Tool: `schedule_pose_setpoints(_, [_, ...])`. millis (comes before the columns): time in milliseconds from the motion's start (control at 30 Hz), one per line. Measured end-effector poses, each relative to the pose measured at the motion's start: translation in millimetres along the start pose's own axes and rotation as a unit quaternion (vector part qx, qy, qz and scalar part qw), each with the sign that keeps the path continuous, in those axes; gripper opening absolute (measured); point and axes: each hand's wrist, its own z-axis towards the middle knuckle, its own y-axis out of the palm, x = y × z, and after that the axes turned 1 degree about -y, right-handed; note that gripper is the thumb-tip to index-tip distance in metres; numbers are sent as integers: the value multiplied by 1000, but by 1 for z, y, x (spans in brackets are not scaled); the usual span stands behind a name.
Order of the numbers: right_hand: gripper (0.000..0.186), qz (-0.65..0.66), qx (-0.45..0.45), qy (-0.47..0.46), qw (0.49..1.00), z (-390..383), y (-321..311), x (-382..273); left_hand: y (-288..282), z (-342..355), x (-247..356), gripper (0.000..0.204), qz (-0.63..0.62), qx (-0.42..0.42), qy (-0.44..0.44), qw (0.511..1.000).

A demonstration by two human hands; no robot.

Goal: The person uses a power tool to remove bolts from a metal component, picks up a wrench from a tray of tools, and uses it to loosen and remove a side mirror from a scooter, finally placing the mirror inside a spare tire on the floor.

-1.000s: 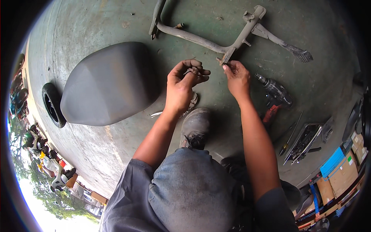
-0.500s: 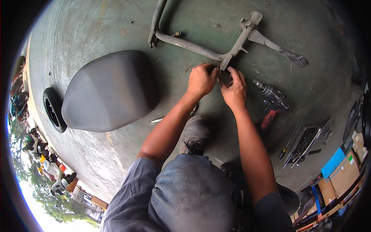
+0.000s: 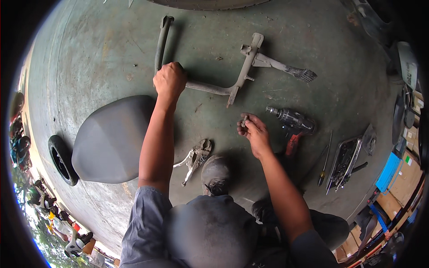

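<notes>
A grey motorcycle centre stand [image 3: 210, 88] with a foot pedal [image 3: 304, 74] lies on the floor ahead. My left hand [image 3: 170, 81] is closed over its left corner; the hand hides that bend and whatever lies directly beneath. Closer in, between the stand's right leg and the impact driver, my right hand [image 3: 256, 134] is raised. It pinches a small dark metal part [image 3: 245, 120] between thumb and fingers, too small to name surely. The black and red impact driver [image 3: 295, 121] lies just right of that hand.
A black motorcycle seat [image 3: 111, 143] and a small tyre [image 3: 60, 161] are at left. A dirty metal bracket [image 3: 196, 156] lies by my shoe [image 3: 215, 174]. Right of me are a screwdriver [image 3: 324, 167] and a tool tray [image 3: 343, 163]. A large tyre [image 3: 210, 4] shows at the far edge.
My hands have parted from the stand's near right end. The left went to the stand's left corner; the right drew back with the small metal part. The view has shifted, showing the large tyre.
</notes>
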Motion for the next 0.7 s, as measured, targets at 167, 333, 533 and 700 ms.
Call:
schedule_pose_setpoints(167, [32,170,-42,37,984,1,4,-23,-17,-47,39,23,-230,76,126,962])
schedule_pose_setpoints(333, [28,357,-98,110,922,-4,5,-35,-14,-134,83,32,-370,-139,169,903])
schedule_pose_setpoints(533, [25,-19,92,-4,996,11,-18,-20,11,-156,61,49,-700,-330,36,633])
schedule_pose_setpoints(700, [48,-323,138,-101,931,1,-28,-31,-5,-161,67,44,-737,-303,42,603])
